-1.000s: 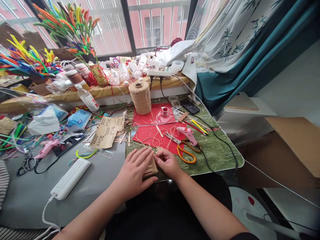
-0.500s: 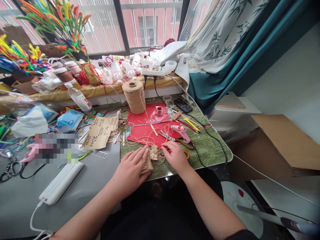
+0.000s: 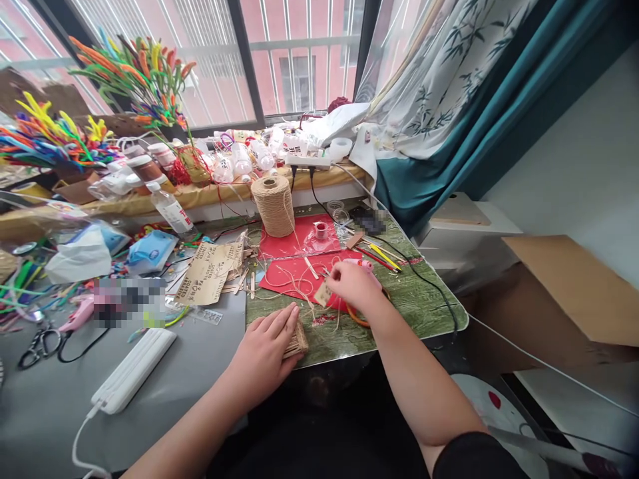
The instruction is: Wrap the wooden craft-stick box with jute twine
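Note:
My left hand [image 3: 264, 346] lies flat, fingers together, pressing on a small twine-wrapped bundle of wooden sticks [image 3: 298, 340] near the front edge of the green mat [image 3: 424, 299]. My right hand [image 3: 353, 283] is further back over the red sheet [image 3: 292, 273], fingers pinched around a small brown paper tag [image 3: 323, 293] with loose twine trailing from it. Just beyond that hand lie a pink glue gun [image 3: 363, 264] and orange-handled scissors [image 3: 357, 314], partly hidden by it. A spool of jute twine [image 3: 273, 205] stands upright at the back of the red sheet.
Printed kraft cards [image 3: 207, 278] and wooden sticks lie left of the mat. A white power strip [image 3: 134, 368] sits on the grey surface [image 3: 50, 399]. Bottles, pipe-cleaner flowers [image 3: 134, 66] and clutter fill the windowsill. Pencils [image 3: 384, 256] and a black cable [image 3: 429, 283] cross the mat's right side.
My right hand left the stick bundle and moved back and right over the red sheet, carrying the paper tag with it. My left hand stayed pressed on the bundle.

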`<state>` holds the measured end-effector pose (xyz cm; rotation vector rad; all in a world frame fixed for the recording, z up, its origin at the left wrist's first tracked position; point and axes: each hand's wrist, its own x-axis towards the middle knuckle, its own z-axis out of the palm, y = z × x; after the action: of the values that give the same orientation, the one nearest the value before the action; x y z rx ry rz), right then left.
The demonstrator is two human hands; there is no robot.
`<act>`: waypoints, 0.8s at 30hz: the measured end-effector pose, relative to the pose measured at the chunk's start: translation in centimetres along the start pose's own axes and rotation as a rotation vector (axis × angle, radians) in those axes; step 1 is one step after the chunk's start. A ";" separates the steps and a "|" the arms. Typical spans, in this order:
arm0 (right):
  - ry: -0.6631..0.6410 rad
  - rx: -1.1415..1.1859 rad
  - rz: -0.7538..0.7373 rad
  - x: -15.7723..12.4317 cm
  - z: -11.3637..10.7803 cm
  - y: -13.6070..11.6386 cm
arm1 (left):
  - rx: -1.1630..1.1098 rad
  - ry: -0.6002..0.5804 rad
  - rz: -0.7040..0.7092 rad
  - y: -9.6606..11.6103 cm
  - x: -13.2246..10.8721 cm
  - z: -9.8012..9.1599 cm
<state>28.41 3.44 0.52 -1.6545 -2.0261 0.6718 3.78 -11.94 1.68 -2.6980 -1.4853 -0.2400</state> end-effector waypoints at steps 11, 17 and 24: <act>-0.118 0.426 -0.606 -4.7 2.0 -0.9 | -0.033 -0.010 -0.011 0.0 0.1 -0.1; -0.140 0.726 -0.417 -6.9 6.4 0.0 | -0.051 -0.038 -0.028 -0.1 0.0 -0.1; -0.073 0.663 -0.488 -6.8 7.1 0.6 | -0.107 0.001 -0.061 0.1 0.1 -0.2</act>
<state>25.81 -3.80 -5.65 -0.7372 -1.8558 1.0691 3.92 -11.89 1.85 -2.7352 -1.6015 -0.3324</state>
